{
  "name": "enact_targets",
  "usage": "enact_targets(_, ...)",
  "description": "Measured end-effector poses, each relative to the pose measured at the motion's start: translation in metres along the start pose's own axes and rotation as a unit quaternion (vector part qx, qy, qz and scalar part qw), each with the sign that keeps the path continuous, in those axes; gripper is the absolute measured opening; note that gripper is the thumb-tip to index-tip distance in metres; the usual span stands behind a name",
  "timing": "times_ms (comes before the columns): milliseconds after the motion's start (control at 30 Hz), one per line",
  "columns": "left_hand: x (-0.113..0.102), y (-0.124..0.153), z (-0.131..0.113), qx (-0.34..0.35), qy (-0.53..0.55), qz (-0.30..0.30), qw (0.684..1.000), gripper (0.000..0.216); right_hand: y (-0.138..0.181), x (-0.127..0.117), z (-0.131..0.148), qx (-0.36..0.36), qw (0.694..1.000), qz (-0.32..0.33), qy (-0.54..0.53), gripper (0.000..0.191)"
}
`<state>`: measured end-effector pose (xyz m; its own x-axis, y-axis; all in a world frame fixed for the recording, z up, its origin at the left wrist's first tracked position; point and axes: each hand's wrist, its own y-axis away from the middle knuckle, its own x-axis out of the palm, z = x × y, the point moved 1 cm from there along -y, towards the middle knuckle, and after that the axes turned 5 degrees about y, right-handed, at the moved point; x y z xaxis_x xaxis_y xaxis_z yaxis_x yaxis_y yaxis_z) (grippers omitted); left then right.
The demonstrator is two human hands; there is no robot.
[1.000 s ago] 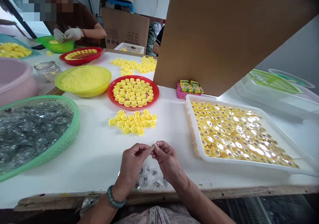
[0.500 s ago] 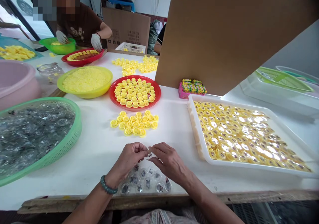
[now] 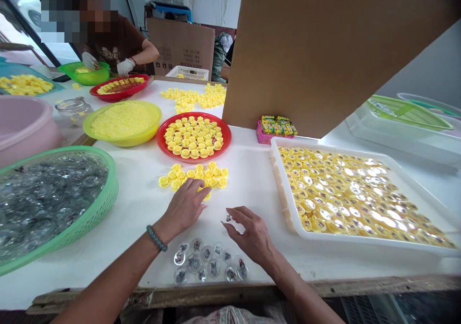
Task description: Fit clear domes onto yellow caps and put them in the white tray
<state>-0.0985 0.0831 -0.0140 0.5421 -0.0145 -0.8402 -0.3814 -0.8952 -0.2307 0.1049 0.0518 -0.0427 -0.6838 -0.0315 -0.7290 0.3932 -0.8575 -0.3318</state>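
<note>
My left hand [image 3: 184,204], with a beaded bracelet on its wrist, reaches over the near edge of a cluster of small round yellow pieces [image 3: 199,171]. Its thumb stands apart from the fingers, and I see nothing held in it; the fingertips partly cover some pieces. My right hand [image 3: 249,229] is just to the right, above the white table. Between its thumb and fingers is a clear round cap [image 3: 229,218] with a small printed figure. Below both hands several similar clear caps [image 3: 213,267] with dark prints lie by the table's front edge.
At right stands a white tray [image 3: 288,209] of yellow pieces under shiny clear caps. A green basket [image 3: 112,185] of clear caps is at left. Behind are a red plate [image 3: 162,144], a yellow bowl [image 3: 158,117], a pink basket [image 3: 264,136] and a cardboard sheet [image 3: 306,55]. A gloved co-worker sits far left.
My left hand has moved away from my right hand, forward to the yellow pieces. My right hand has shifted slightly right with the clear cap.
</note>
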Motion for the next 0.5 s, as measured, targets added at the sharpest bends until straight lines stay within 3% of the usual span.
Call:
enact_targets(100, -0.006, -0.016, 0.013, 0.070, -0.112, 0.058, 0.990, 0.020, 0.001, -0.002, -0.001, 0.017, 1.000, -0.009, -0.021, 0.027)
enact_targets(200, -0.001, -0.025, 0.020, 0.099, -0.140, 0.089, 0.981, 0.014, 0.001, -0.005, -0.001, 0.028, 0.999, -0.005, -0.026, 0.028)
enact_targets(500, 0.026, -0.001, -0.003, 0.067, -0.054, 0.077, 0.993, 0.012, -0.003, -0.009, -0.008, 0.011, 0.999, 0.032, -0.008, 0.029)
